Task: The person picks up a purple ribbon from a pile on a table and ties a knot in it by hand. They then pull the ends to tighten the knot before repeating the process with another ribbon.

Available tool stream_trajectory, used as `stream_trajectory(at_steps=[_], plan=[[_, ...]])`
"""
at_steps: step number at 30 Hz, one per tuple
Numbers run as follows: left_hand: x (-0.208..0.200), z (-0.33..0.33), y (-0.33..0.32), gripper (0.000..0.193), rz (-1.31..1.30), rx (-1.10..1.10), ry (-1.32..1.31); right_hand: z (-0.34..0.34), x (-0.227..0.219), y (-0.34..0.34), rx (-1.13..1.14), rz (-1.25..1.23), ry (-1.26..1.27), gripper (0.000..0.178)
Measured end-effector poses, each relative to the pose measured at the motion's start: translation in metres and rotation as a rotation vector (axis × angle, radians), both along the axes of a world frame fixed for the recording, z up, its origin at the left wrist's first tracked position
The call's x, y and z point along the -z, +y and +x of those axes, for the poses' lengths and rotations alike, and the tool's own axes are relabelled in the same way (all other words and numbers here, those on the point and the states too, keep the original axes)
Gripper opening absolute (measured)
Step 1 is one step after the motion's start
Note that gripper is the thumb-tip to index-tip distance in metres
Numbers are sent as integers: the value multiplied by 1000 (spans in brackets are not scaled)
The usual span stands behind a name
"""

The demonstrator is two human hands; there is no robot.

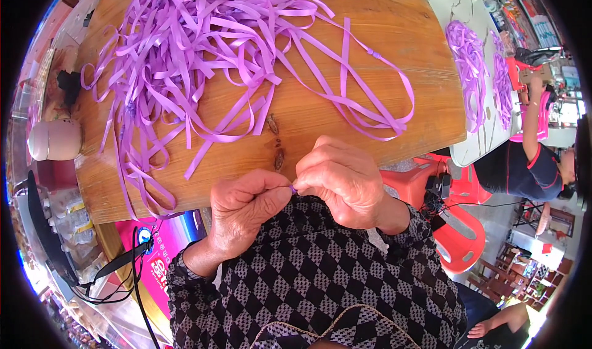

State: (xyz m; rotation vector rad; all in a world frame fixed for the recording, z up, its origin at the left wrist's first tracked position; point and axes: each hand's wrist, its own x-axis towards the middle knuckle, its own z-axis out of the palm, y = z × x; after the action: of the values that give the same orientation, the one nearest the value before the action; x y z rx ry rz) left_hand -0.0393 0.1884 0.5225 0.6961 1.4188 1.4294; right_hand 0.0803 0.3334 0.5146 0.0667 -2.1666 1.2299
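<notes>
My left hand [250,210] and my right hand [342,179] meet in front of my chest, just off the near edge of the wooden table [370,46]. Fingertips of both are pinched together on a small purple piece [294,190]; most of it is hidden, so its kind is unclear. Beyond them a large tangled heap of purple ribbon lanyards [185,53] covers the table's far left and middle. One lanyard loop [404,96] stretches out to the right, with a small darker purple fitting on it. Loose ends hang near the table's front left edge.
A pinkish round container [55,139] stands at the table's left edge. On a white marbled table [493,142] to the right lie more bundled purple lanyards [467,71]. Red plastic chairs [459,244] stand below it. A co-worker [524,170] in dark clothes reaches out at far right.
</notes>
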Motion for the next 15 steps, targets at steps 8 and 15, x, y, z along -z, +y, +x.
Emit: stream_trajectory(at_steps=[8, 15], plan=[[1, 3, -1, 8, -31, 36, 11, 2, 1, -8, 22, -23, -52, 28], [10, 6, 0, 7, 3, -45, -12, 1, 15, -14, 84, -60, -11, 16]])
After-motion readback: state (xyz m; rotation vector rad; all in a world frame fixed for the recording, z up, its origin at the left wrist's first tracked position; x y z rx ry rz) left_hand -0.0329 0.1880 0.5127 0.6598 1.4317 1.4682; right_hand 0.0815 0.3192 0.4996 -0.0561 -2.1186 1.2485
